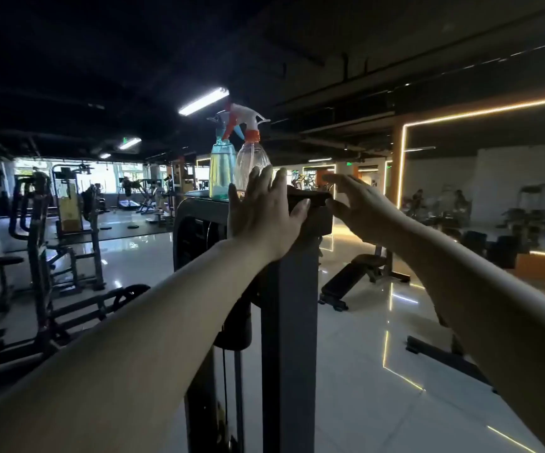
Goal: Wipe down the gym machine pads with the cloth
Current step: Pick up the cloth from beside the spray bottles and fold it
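Cloth (308, 199), dark and folded, lay on top of the gym machine (289, 289), at its right edge. Left hand (261, 214) rested on it with fingers straight and spread; right hand (361, 204) hovered just beside it, fingers loosely extended, gripping nothing. Behind stood two spray bottles (253, 158) on the machine top.
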Demonstrator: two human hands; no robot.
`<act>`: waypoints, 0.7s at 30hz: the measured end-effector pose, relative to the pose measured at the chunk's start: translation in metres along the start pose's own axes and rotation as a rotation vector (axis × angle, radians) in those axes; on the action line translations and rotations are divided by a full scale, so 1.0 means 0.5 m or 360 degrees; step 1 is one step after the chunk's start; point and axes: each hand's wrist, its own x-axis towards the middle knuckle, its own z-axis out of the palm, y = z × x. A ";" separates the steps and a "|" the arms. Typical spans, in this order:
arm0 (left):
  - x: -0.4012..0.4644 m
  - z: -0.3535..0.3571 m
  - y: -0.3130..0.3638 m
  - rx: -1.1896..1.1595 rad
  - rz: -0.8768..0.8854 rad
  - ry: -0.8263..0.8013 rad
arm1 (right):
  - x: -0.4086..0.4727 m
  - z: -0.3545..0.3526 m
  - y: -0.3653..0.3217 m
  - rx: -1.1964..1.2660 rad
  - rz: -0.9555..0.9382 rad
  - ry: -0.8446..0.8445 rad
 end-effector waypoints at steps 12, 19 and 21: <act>0.027 0.033 0.003 -0.0037 0.0102 -0.0034 | 0.067 0.036 0.071 0.0208 -0.0298 0.0129; -0.024 0.000 -0.044 -0.0655 0.0120 0.0449 | 0.026 0.057 0.005 0.0663 -0.0428 0.0562; -0.043 -0.016 -0.061 -0.0870 0.0032 0.0413 | 0.017 0.071 -0.049 0.0783 -0.0464 0.0615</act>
